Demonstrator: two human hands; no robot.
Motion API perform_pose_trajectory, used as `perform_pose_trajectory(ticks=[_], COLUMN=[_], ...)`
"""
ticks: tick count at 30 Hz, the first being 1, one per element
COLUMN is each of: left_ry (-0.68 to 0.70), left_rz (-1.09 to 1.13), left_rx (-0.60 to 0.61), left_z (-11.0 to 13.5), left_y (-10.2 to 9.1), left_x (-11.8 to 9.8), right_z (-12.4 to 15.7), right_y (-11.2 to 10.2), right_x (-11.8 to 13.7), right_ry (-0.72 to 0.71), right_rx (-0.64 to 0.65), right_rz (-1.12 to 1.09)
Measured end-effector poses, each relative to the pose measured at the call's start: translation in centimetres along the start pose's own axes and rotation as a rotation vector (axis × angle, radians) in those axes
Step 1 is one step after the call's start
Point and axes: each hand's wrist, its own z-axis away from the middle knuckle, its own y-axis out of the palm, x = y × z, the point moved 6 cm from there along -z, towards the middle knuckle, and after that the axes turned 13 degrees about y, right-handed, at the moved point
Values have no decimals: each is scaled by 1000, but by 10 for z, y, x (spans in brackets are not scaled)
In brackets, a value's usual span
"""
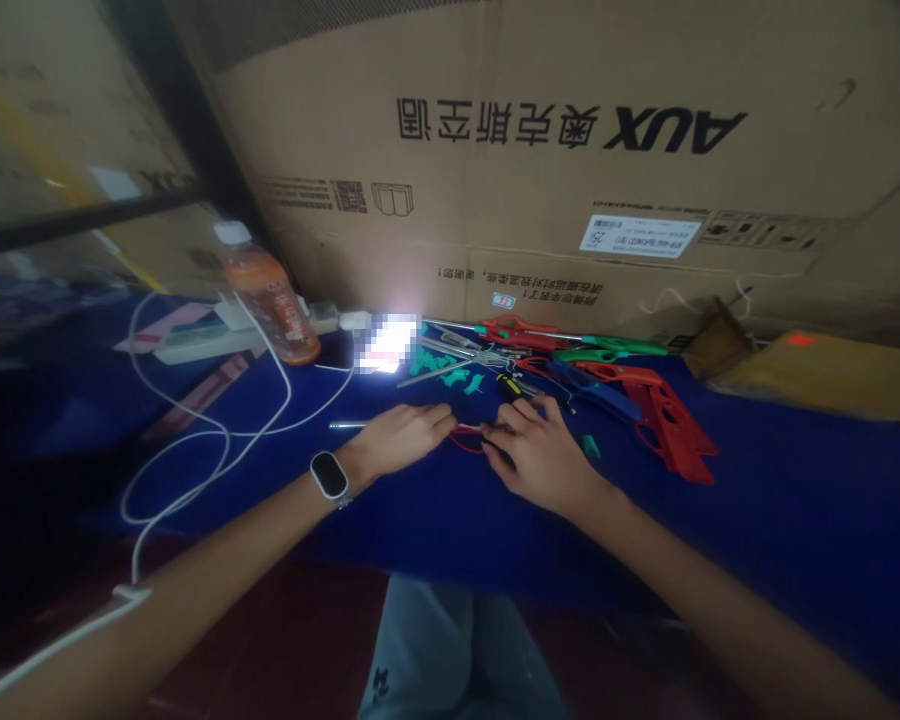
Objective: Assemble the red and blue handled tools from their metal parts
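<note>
My left hand (409,437) is closed around a thin metal tube (347,425), whose end sticks out to the left. Between the hands runs a thin red wire (465,446) with a loop hanging down. My right hand (540,458) pinches at the right end of this wire; its fingertips partly cover what they grip. Just beyond the right hand lies a yellow-and-black screwdriver handle (507,388). Small green plastic pieces (457,376) and several metal rods lie behind both hands. One loose green piece (590,446) rests right of my right hand.
Red lighter-like casings (664,425), a blue casing (596,390) and a green one (607,345) lie at right. A drink bottle (274,300), white cable (229,450) and glowing phone (386,343) are left. A large cardboard box (495,200) stands behind; a yellow package (832,375) lies far right.
</note>
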Motion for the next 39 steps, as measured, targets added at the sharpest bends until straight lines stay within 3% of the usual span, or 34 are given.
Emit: perform_pose_trajectory(ticks=[6,10,20,26,30,39], left_ry=[-57,-110,-6,8,91,21], left_rz=[93,127,318,471,421,278], left_rx=[-147,-142,-263,-442,-401,-340], left_z=[9,12,22,27,25,10], left_y=[-5,-3,3,1,3,4], left_x=[1,0,1,14,12,9], right_z=[0,0,0,0,0,0], right_y=[0,0,-1,-1,0,-1], right_x=[0,1,1,-1,-1,-1], right_ry=[5,2,-1,13,13,13], right_rx=[-10,-2,0,9,8,-3], right_rz=[15,18,-18,-14,-21,-34])
